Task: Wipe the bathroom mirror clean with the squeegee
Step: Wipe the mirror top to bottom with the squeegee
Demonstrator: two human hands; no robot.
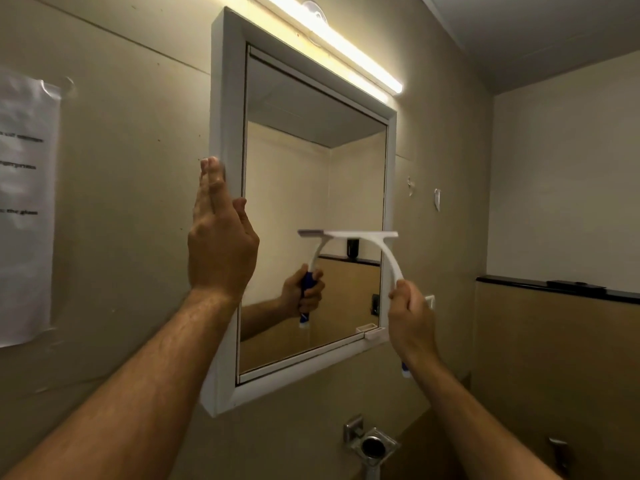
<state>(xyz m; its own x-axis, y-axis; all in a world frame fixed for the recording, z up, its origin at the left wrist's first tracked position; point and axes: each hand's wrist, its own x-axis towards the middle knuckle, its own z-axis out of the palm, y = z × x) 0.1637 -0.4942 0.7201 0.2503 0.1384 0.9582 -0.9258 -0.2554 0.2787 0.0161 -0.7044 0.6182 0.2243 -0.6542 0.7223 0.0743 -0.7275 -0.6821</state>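
The bathroom mirror [311, 161] hangs in a white frame [227, 133] on the beige wall. My left hand [220, 244] lies flat against the frame's left edge, fingers straight and together, thumb on the front. My right hand [412, 317] is closed around the handle of a white squeegee [377, 240]; its blade presses on the glass at the right side, about two thirds of the way down. The blue end of the handle sticks out below my wrist. The mirror reflects the hand and the squeegee.
A lit tube lamp [346, 46] runs above the mirror. A paper notice [26, 202] is taped to the wall at the left. A metal holder [372, 441] sits on the wall below the mirror. A dark ledge [554, 287] runs along the right wall.
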